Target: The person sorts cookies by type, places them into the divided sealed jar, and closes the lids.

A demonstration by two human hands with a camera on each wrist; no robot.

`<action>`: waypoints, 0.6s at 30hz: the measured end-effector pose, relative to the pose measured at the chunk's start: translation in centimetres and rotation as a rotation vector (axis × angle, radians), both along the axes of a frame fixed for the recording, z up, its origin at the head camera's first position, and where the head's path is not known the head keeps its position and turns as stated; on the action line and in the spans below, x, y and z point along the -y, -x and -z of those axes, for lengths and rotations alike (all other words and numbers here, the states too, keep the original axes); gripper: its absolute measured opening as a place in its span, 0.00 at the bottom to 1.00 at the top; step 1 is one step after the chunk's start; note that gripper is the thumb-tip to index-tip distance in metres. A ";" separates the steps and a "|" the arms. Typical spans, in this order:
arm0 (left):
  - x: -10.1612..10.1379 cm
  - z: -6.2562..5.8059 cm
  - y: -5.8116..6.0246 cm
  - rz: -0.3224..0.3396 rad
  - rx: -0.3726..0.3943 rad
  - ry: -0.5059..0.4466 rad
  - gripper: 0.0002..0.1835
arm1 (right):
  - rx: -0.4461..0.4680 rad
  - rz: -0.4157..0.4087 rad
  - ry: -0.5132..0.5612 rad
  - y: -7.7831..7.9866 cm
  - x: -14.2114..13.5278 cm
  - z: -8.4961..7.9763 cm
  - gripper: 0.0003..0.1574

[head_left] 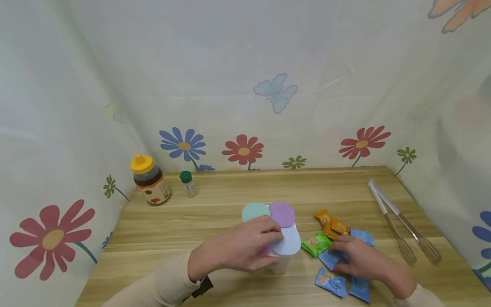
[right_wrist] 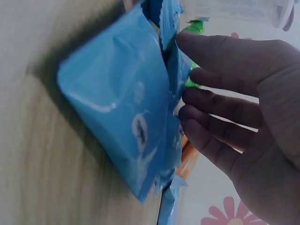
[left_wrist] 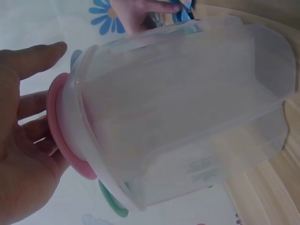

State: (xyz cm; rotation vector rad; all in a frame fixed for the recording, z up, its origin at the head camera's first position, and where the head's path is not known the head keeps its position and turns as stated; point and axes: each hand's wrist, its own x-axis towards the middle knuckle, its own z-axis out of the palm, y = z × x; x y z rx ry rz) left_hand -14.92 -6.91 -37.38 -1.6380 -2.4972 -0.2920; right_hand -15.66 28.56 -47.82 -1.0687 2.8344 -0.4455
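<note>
My left hand [head_left: 243, 244] rests over the lid of a translucent plastic container [left_wrist: 187, 93], its fingers loosely bent above the pink flap [left_wrist: 65, 131] and its thumb held apart. The other lid flaps are light blue [head_left: 288, 241], purple [head_left: 283, 214] and mint green [head_left: 255, 210]. To the right of the container, my right hand [head_left: 360, 258] pinches a small blue snack packet [head_left: 330, 258] between thumb and fingertips. More blue packets [head_left: 330, 282] lie in front of and behind that hand, with a green packet [head_left: 316, 244] and orange packets [head_left: 337, 227] beside them.
At the back left stand a yellow-capped squeeze bottle [head_left: 155, 187] and a small green-capped spice jar [head_left: 189, 186]. Metal tongs [head_left: 399, 221] lie at the right of the wooden table [head_left: 215, 213]. A flower-printed curtain [head_left: 207, 85] encloses the back and sides.
</note>
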 end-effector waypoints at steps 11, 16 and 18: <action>-0.4 0.3 -0.3 -0.036 0.009 0.022 0.23 | 0.032 0.065 -0.051 -0.1 1.1 0.0 0.29; -0.6 0.3 -0.5 -0.050 -0.014 0.022 0.23 | 0.032 0.083 -0.065 0.0 1.3 0.0 0.25; -0.7 0.3 -0.5 -0.054 -0.027 0.017 0.23 | 0.027 0.083 -0.054 0.0 1.2 0.1 0.23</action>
